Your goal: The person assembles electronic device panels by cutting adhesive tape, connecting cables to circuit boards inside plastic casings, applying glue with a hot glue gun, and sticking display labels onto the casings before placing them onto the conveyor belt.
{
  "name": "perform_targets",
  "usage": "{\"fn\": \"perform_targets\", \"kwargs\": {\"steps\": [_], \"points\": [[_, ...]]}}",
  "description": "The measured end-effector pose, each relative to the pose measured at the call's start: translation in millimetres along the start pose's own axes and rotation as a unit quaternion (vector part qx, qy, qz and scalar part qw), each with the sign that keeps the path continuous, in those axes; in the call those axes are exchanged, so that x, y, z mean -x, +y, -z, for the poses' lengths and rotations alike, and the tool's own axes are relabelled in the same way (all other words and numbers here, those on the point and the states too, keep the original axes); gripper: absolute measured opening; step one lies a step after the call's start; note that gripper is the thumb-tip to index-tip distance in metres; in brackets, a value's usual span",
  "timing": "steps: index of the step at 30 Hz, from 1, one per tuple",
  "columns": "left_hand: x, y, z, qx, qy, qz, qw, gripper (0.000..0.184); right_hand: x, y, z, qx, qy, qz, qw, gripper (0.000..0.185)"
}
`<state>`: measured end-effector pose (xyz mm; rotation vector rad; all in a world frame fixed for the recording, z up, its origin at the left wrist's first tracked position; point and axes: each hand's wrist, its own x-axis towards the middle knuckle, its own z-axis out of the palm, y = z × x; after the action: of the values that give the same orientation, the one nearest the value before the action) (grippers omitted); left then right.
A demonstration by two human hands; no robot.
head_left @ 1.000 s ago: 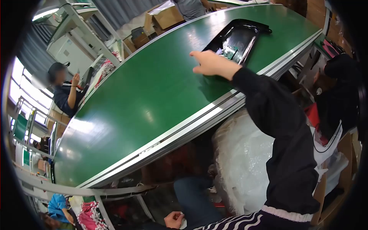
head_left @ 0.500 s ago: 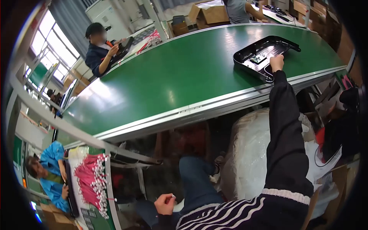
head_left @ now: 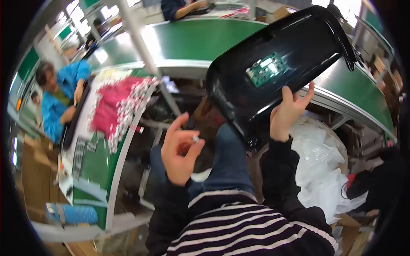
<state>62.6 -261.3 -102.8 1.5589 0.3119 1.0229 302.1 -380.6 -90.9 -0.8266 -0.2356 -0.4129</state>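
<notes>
A glossy black plastic shell [head_left: 230, 81] with raised edges hangs tilted in front of me, off the green belt. Its near edge is in my right hand [head_left: 287, 113], with some fingers stretched along it and the grip partly hidden. Inside the shell lies a green circuit board [head_left: 267, 69]. My left hand [head_left: 181, 151] is over my lap, left of the shell and apart from it. Between its thumb and forefinger it pinches a small whitish piece [head_left: 195, 139], too small to name.
Behind the shell runs a green conveyor [head_left: 183, 42] with a metal edge. On the left, red wires [head_left: 115, 102] with white ends lie on a side table beside a blue bottle [head_left: 77, 213]. A person in blue [head_left: 55, 102] works there. White plastic wrapping [head_left: 318, 158] is at right.
The black shell has come off the conveyor toward me, held by my right hand. My left hand has risen from my lap, still pinching the small piece. The view has turned left.
</notes>
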Motion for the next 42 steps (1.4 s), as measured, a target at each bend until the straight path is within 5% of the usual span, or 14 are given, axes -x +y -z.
{"fn": "perform_targets", "kwargs": {"steps": [5, 10, 11, 15, 18, 22, 24, 27, 28, 31, 35, 36, 38, 42], "points": [[41, -7, 56, -0.179, 0.098, -0.034, 0.978, 0.015, 141, 1, 5, -0.076, -0.105, -0.163, 0.978, 0.055], [90, -34, 162, -0.211, 0.187, 0.051, 0.958, 0.014, 227, -5, 63, -0.094, -0.191, -0.488, 0.847, 0.026], [98, -40, 185, -0.274, 0.158, 0.044, 0.948, 0.016, 229, 1, 79, -0.056, -0.199, -0.59, 0.78, 0.02], [148, -77, 217, -0.415, 0.101, 0.07, 0.902, 0.019, 247, 18, 126, 0.066, -0.323, -0.7, 0.633, 0.013], [172, -95, 217, -0.457, 0.094, 0.108, 0.878, 0.019, 243, 33, 133, 0.106, -0.324, -0.74, 0.581, 0.017], [172, -93, 215, -0.597, 0.03, 0.002, 0.802, 0.017, 229, 9, 107, 0.133, -0.301, -0.805, 0.493, 0.024], [163, -90, 214, -0.621, -0.089, -0.014, 0.779, 0.015, 218, -4, 93, 0.137, -0.284, -0.83, 0.46, 0.027], [147, -89, 199, -0.612, -0.148, -0.02, 0.776, 0.012, 195, -13, 88, 0.291, -0.521, -0.682, 0.422, 0.03], [143, -91, 191, -0.598, -0.146, -0.02, 0.788, 0.01, 194, -12, 83, 0.293, -0.516, -0.687, 0.42, 0.03], [137, -108, 182, -0.579, -0.14, 0.007, 0.803, 0.01, 202, -5, 68, 0.317, -0.778, -0.335, 0.426, 0.027], [127, -125, 187, -0.578, -0.117, 0.056, 0.805, 0.012, 232, 36, 44, 0.297, -0.745, -0.231, 0.551, 0.023], [125, -127, 187, -0.571, -0.113, 0.062, 0.811, 0.012, 239, 51, 40, 0.299, -0.744, -0.236, 0.549, 0.023], [120, -131, 188, -0.563, -0.11, 0.072, 0.816, 0.012, 254, 82, 37, 0.341, -0.746, -0.043, 0.57, 0.025], [113, -138, 190, -0.564, -0.102, 0.086, 0.815, 0.012, 273, 105, 37, 0.38, -0.711, 0.033, 0.59, 0.026]]}}
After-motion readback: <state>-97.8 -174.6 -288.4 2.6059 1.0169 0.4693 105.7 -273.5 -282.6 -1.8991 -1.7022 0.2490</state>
